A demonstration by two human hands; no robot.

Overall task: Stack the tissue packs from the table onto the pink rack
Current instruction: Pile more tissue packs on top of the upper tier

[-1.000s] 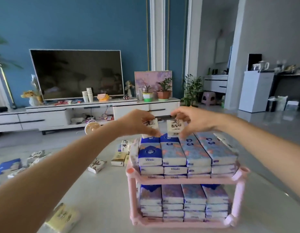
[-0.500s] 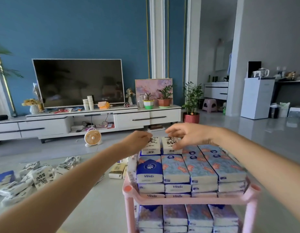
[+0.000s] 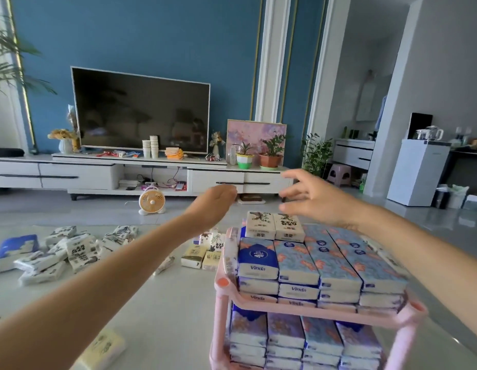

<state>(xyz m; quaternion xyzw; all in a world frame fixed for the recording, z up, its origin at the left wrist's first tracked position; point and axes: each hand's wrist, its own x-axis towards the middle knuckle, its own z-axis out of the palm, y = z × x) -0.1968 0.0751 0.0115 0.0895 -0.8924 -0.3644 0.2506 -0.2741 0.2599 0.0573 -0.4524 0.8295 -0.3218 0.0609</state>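
Note:
The pink rack (image 3: 309,311) stands at the lower right, both shelves packed with blue-and-orange tissue packs (image 3: 336,265). Two small white packs (image 3: 274,225) with dark print lie side by side on top at the back of the upper stack. My left hand (image 3: 214,204) hovers left of and above them, fingers relaxed, holding nothing. My right hand (image 3: 309,200) hovers just above and behind them, fingers spread and empty. Several more white packs (image 3: 71,252) lie scattered on the table to the left.
A few yellowish packs (image 3: 202,259) lie just left of the rack and another (image 3: 104,351) near the bottom edge. Beyond the table are a small fan (image 3: 151,202) on the floor, a TV cabinet (image 3: 152,173) and a television.
Both hands have let go of the two small white packs, which now rest on the top stack. The hands have lifted up and apart. The camera view has tilted upward.

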